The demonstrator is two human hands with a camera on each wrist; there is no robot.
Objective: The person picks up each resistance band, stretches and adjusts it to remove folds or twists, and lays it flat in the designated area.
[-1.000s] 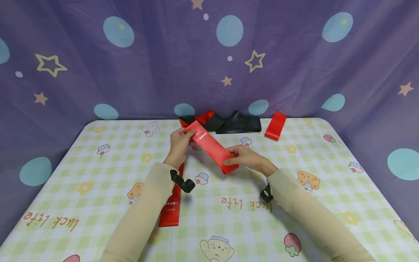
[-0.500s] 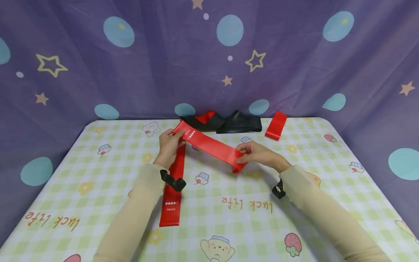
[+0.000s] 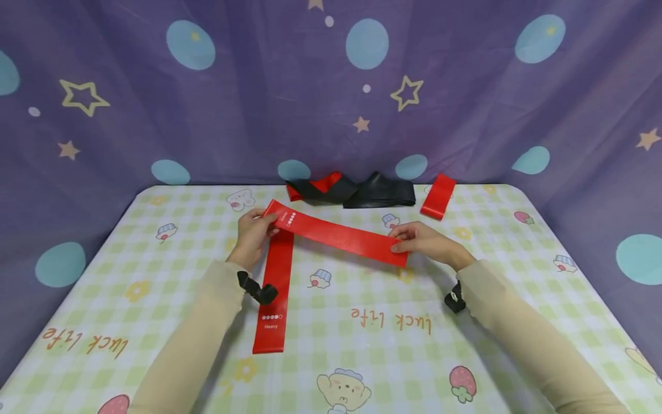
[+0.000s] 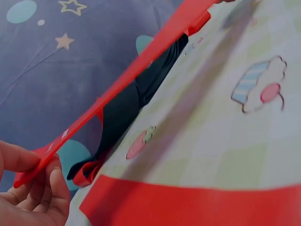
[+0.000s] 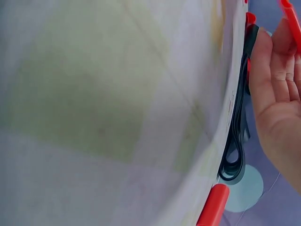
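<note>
A red resistance band [image 3: 338,234] is stretched flat between both hands, just above the checked tablecloth [image 3: 155,270]. My left hand [image 3: 252,228] pinches its left end, where white dots are printed. My right hand [image 3: 421,240] pinches its right end. In the left wrist view the band [image 4: 127,82] runs away from my fingertips [image 4: 49,179]. The right wrist view shows my palm [image 5: 277,103] with a red edge [image 5: 290,16] of the band at the top. A second red band [image 3: 272,287] lies flat on the cloth beneath my left wrist.
At the table's far edge lie a black band [image 3: 380,194] tangled with a red one [image 3: 323,184], and a short red band [image 3: 438,197] to their right. A purple curtain with stars and dots [image 3: 331,92] hangs behind the table.
Both hands have moved apart and lowered, pulling the red band from a short steep slant into a long, nearly level strip. The second red band under my left arm shows more.
</note>
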